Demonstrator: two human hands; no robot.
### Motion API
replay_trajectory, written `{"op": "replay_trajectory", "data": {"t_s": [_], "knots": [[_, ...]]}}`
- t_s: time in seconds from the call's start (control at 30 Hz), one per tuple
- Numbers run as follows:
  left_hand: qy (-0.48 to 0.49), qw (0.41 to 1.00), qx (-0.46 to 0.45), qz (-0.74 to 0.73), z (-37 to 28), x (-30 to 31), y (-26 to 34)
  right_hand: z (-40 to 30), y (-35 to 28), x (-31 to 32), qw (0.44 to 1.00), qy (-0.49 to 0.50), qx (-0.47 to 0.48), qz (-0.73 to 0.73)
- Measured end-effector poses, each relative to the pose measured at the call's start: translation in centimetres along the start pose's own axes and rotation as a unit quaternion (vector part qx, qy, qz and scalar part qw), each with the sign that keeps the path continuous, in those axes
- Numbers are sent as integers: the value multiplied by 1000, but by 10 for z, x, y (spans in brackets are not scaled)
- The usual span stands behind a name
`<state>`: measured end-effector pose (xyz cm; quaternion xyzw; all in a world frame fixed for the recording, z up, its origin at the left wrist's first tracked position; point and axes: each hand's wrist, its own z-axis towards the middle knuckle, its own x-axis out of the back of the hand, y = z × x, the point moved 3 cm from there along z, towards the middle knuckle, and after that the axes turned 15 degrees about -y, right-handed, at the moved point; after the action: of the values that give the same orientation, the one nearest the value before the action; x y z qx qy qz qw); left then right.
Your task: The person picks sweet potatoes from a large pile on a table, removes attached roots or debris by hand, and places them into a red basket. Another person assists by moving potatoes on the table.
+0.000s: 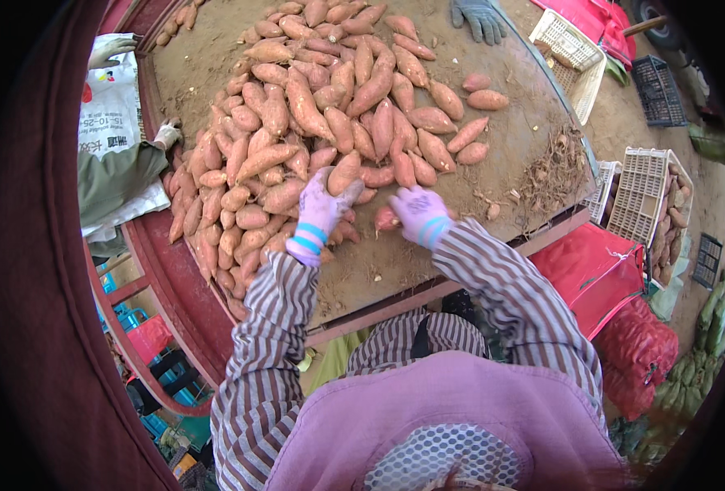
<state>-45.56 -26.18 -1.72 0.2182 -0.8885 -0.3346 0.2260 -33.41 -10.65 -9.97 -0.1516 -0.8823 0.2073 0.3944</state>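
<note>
A large heap of sweet potatoes [313,110] lies on a dirt-covered flat bed [362,276] before me. My left hand [324,205], in a pink glove with blue bands, grips one sweet potato [344,173] between thumb and fingers at the near edge of the heap. To its right, my right hand [419,212], in a matching glove, has its fingers against a reddish sweet potato [386,219] low on the bed; its palm side is hidden, so its hold is unclear. A few loose sweet potatoes [487,100] lie right of the heap.
Dry roots and trimmings [552,181] are piled by the right edge. Another person's gloved hand [481,21] rests at the far side; more gloved hands [169,134] and a printed sack [110,104] are at left. Plastic crates [638,190] and red mesh bags [635,350] stand at right.
</note>
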Motion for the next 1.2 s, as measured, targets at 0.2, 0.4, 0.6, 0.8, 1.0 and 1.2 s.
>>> {"op": "replay_trajectory", "data": {"t_s": [0.2, 0.4, 0.6, 0.8, 1.0, 1.2], "knots": [[44, 886, -205, -413, 47, -70, -28, -58, 86, 30, 751, 132, -16, 647], [36, 882, -182, -434, 59, -118, -39, 1, 95, 72, 961, 102, -35, 257], [-37, 817, -238, -524, 76, -136, -56, 25, 118, 63, 799, -44, 90, 593], [-114, 685, -257, -672, 52, -134, -63, -29, 79, 36, 586, -52, 122, 799], [-154, 724, -272, -615, -16, -203, 23, -157, 91, 25, 568, 84, 207, 792], [-338, 711, -272, -553, -70, -349, 115, -355, 134, 7, 591, 216, 134, 766]]}}
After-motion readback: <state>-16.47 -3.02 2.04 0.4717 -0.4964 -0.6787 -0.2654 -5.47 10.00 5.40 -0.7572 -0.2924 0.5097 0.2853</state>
